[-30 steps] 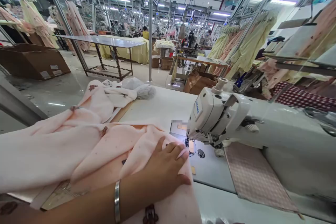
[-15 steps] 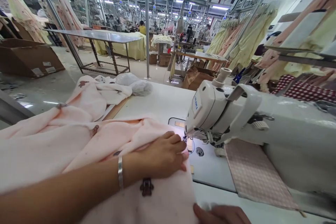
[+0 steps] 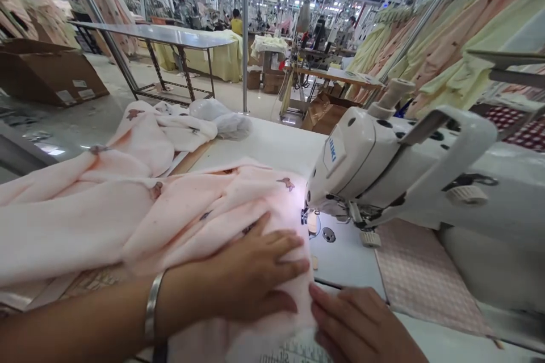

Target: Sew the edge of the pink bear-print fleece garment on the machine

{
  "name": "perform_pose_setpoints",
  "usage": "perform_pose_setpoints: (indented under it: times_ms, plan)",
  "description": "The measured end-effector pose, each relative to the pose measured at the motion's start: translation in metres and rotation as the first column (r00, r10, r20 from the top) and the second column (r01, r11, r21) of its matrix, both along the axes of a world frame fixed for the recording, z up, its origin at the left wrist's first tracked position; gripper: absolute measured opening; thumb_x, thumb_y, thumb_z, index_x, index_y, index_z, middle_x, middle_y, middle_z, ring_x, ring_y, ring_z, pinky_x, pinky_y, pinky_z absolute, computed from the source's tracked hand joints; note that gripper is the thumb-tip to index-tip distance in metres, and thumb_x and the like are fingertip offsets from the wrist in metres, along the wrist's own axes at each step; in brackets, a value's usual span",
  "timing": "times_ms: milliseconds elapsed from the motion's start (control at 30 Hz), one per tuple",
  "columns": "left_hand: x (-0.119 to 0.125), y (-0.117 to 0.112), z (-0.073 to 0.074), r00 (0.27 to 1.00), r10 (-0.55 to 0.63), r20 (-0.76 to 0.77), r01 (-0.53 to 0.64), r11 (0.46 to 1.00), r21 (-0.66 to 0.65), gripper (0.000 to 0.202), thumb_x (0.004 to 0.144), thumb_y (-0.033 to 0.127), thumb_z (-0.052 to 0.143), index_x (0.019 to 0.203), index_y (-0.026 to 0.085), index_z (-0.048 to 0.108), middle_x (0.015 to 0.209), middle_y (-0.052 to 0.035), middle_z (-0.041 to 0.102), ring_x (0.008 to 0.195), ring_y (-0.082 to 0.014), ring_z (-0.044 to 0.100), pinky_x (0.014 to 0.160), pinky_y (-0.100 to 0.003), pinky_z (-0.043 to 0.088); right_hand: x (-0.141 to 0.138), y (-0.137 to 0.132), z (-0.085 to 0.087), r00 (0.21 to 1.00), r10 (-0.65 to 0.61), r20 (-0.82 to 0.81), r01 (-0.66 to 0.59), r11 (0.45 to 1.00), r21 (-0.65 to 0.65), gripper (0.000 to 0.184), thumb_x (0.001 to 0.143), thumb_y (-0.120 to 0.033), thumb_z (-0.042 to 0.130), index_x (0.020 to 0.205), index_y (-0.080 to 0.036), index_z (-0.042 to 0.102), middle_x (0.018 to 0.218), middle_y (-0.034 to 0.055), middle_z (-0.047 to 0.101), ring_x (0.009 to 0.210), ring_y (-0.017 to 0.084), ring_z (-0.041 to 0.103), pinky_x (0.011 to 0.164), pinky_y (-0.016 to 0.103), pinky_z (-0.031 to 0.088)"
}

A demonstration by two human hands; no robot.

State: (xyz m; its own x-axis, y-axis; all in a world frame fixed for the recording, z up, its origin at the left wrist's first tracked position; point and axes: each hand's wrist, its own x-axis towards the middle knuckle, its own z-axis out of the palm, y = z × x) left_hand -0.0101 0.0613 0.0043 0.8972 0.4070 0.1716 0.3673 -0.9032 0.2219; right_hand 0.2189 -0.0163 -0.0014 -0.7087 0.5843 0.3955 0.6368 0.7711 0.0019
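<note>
Head view, left hand [image 3: 251, 278] fingers spread flat on pink fabric [image 3: 170, 215], right hand [image 3: 361, 323] fingers together at its edge

The right hand [image 3: 361, 326] was cut off at the bottom edge, its wrist out of view. The left hand [image 3: 251, 278] lay flat over the pink fabric [image 3: 179, 221], hiding the cloth beneath the palm. The needle under the sewing machine [image 3: 383, 164] head was too small to make out. The machine's body ran off the right edge. Distant workers [image 3: 235, 20] were blurred.
</note>
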Motion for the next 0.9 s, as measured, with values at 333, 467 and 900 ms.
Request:
perform_pose_setpoints:
  times_ms: [333, 467, 900]
  plan:
    - [0.009, 0.094, 0.001, 0.982, -0.155, 0.110, 0.148, 0.987, 0.064, 0.034, 0.086, 0.046, 0.052, 0.104, 0.017, 0.056, 0.111, -0.0102, 0.056, 0.101, -0.0248, 0.051, 0.094, -0.038, 0.031, 0.001, 0.065, -0.006, 0.989, -0.119, -0.088, 0.110, 0.989, -0.096, 0.021, 0.087, -0.015, 0.047, 0.100, -0.017, 0.064, 0.088, 0.0088, 0.063, 0.078, 0.019, 0.057, 0.068, 0.035, 0.047]
    - [0.013, 0.124, -0.002, 0.985, -0.144, 0.091, 0.134, 0.985, 0.113, 0.037, 0.085, 0.047, 0.053, 0.104, 0.016, 0.057, 0.119, -0.0116, 0.054, 0.105, -0.0268, 0.050, 0.092, -0.038, 0.029, 0.007, 0.077, -0.015, 0.990, -0.135, -0.031, 0.131, 0.987, -0.090, 0.024, 0.088, -0.017, 0.045, 0.105, -0.017, 0.062, 0.086, 0.0090, 0.064, 0.076, 0.016, 0.060, 0.065, 0.030, 0.049]
    - [0.006, -0.053, -0.008, 0.971, 0.228, -0.070, -0.210, 0.956, 0.203, 0.040, 0.081, 0.048, 0.050, 0.116, 0.033, 0.058, 0.124, -0.0066, 0.056, 0.123, -0.0323, 0.041, 0.086, -0.050, 0.042, -0.022, 0.013, 0.002, 0.990, 0.092, -0.111, -0.100, 0.993, -0.069, 0.016, 0.092, -0.025, 0.045, 0.096, -0.023, 0.060, 0.106, -0.0016, 0.067, 0.109, 0.014, 0.057, 0.087, 0.025, 0.051]
